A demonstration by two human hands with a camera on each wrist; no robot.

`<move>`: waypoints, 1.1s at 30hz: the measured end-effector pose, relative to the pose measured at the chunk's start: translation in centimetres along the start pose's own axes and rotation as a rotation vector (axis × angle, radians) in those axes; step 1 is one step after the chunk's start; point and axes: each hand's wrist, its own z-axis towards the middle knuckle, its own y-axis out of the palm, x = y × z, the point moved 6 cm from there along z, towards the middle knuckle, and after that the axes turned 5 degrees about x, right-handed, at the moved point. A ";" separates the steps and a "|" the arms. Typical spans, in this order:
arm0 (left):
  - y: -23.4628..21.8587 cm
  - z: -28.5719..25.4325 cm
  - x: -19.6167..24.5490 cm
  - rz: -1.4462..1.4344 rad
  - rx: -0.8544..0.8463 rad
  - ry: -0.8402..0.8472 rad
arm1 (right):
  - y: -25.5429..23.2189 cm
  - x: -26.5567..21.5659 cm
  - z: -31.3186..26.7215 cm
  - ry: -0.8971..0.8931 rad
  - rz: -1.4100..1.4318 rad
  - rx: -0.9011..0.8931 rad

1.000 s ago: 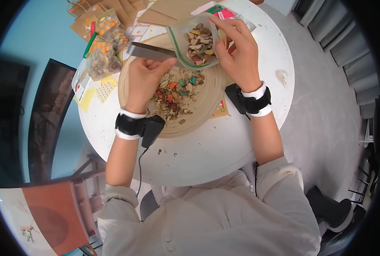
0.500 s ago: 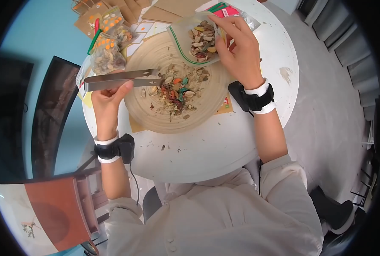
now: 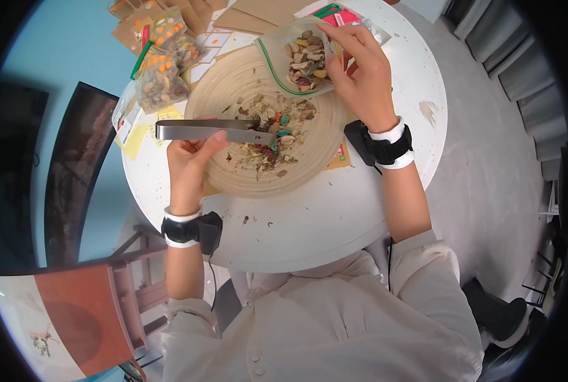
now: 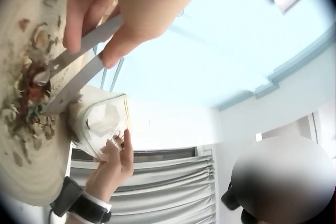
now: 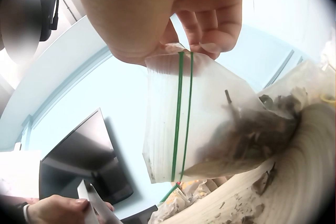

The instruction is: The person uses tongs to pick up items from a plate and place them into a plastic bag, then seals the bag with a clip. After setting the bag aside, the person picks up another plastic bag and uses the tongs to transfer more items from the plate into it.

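Between thumb and fingers of the left hand (image 3: 191, 162), pinched from both sides, metal tongs (image 3: 194, 132), with tips down among loose dried pieces (image 3: 277, 151) on a round wooden tray (image 3: 223, 79). Too hidden at the tips to tell whether anything is caught there. Between thumb and fingertips of the right hand (image 3: 368, 79), gripped by its edge, a clear green-sealed bag (image 3: 304, 62), held over the far right part of the tray, with its mouth apparently parted toward the left hand.

By all appearances, well along but unfinished: inside the bag, a fair quantity of petals and slices; on the tray, a scattered mix of green, orange and brown bits left over. At far left on the white table (image 3: 296, 223), two filled bags (image 3: 163, 89), seemingly done.
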 end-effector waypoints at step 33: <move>8.3 3.6 9.2 0.176 -0.038 0.576 | -0.2 0.0 0.1 0.010 0.004 0.016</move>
